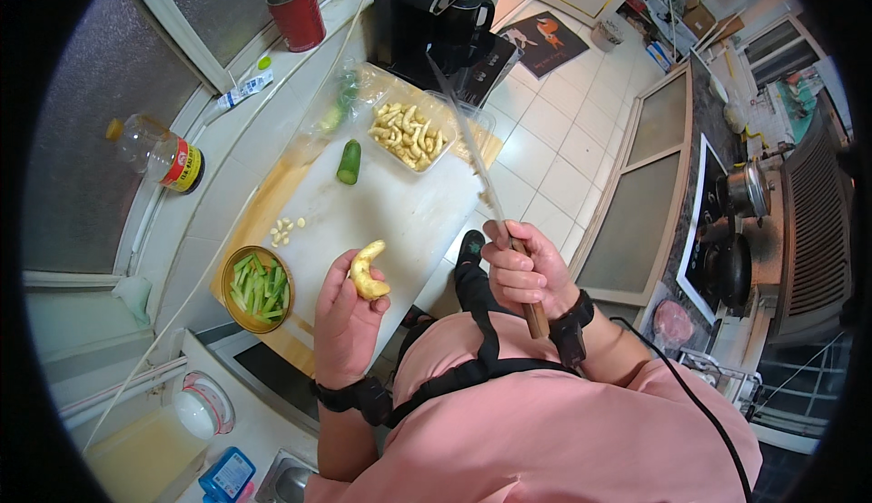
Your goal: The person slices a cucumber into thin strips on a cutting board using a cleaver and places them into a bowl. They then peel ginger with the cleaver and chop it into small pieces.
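Between the thumb and fingers of my left hand [351,315] is a curved pale-yellow piece of food [368,271], perhaps a root, held above the white cutting board [402,213]. My right hand [528,268] grips a kitchen knife by its wooden handle [537,320]. The knife's blade [470,138] points up and away, seen nearly edge-on, with bits stuck along it. On the board lie a cut cucumber piece [349,162] and several peeled garlic cloves [280,236]. A clear plastic tub [424,168] of similar curved pieces [407,136] stands at the board's far end.
A brown bowl of cut green vegetable sticks [257,292] sits at the near left. Behind the tub stands a black coffee machine [426,22]. A plastic bag [340,101] lies beside the tub. A sauce bottle [160,155] and a red can [298,16] line the windowsill.
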Motion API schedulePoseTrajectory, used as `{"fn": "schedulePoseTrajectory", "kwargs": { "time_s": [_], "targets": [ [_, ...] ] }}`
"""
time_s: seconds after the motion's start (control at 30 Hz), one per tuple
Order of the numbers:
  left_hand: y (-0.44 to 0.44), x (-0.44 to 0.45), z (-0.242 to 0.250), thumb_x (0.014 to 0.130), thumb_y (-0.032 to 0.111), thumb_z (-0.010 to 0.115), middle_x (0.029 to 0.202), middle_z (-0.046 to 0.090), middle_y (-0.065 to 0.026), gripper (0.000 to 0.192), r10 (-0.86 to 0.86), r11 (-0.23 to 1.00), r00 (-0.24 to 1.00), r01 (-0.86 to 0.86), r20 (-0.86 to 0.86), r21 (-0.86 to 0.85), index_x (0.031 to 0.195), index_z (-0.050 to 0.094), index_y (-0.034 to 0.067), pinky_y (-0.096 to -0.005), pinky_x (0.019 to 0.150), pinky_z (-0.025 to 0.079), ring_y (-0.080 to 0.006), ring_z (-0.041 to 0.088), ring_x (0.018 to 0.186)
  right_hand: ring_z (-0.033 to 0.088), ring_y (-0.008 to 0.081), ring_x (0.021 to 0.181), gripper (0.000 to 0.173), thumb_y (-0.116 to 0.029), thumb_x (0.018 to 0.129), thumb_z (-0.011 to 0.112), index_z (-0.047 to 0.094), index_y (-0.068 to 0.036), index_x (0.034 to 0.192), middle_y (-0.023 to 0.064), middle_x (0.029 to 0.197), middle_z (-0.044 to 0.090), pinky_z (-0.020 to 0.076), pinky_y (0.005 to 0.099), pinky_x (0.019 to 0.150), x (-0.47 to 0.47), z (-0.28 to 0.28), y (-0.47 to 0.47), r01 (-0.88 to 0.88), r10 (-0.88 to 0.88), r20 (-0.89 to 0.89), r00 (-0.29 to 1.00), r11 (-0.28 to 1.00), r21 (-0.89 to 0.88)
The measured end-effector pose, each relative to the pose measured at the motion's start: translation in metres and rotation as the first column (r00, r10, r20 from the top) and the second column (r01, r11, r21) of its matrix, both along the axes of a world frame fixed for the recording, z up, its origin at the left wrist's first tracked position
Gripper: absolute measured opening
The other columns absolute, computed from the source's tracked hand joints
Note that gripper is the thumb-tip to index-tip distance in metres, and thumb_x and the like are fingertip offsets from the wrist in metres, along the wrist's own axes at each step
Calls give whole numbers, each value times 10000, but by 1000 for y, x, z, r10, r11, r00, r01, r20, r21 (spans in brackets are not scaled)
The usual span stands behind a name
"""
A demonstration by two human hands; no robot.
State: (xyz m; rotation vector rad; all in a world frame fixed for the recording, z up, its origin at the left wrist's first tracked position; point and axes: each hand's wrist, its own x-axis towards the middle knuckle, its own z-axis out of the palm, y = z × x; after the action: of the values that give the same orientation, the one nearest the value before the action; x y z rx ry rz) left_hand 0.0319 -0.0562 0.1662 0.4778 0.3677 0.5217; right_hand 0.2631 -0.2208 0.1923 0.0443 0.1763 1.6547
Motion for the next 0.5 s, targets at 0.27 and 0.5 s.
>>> {"fn": "schedulePoseTrajectory", "kwargs": {
  "time_s": [0.27,0.5],
  "targets": [
    [4,9,2,1066,188,607,1291,622,-99,549,28,999,992,-25,-123,25,1555,413,31,-337,959,451,-157,573,1128,417,103,504,378,-356,1155,377,476,-10,1038,40,753,452,442,260,387,-3,-4,7,39,7,-444,896,995,95],
    [6,14,-1,1006,177,684,1305,602,-67,618,57,998,989,-57,-137,1,1545,409,51,-321,975,444,-159,550,1174,406,86,520,256,-289,1133,481,452,-36,1158,28,778,427,391,233,418,1,-2,8,160,-90,299,950,962,-219]
  ]
}}
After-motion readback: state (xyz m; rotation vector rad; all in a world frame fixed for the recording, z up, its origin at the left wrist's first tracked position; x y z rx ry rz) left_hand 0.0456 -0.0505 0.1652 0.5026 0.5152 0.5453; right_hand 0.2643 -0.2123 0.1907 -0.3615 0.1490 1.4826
